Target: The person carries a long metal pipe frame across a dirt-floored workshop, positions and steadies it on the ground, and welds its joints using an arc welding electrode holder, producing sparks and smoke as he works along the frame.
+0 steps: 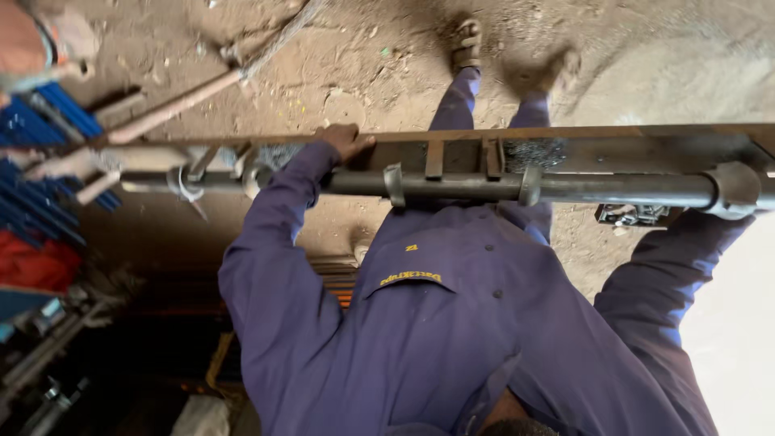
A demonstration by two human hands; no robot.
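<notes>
A long rusty steel frame [613, 144] with a round pipe [460, 187] clamped along it runs across the view at waist height, in front of my purple coverall. My left hand [345, 139] grips the frame's far edge near the middle, fingers curled over it. My right sleeve [686, 250] reaches up under the pipe's grey end collar [733, 190], which hides my right hand. My two feet [467, 44] stand on the dirt floor beyond the frame.
Blue bars [40, 161] and a red thing [32, 262] are stacked at the left. Loose rods [173, 106] lie on the dirt floor [379, 56]. A small metal part [634, 215] sits under the pipe at the right. Another person's orange clothing [28, 36] shows at top left.
</notes>
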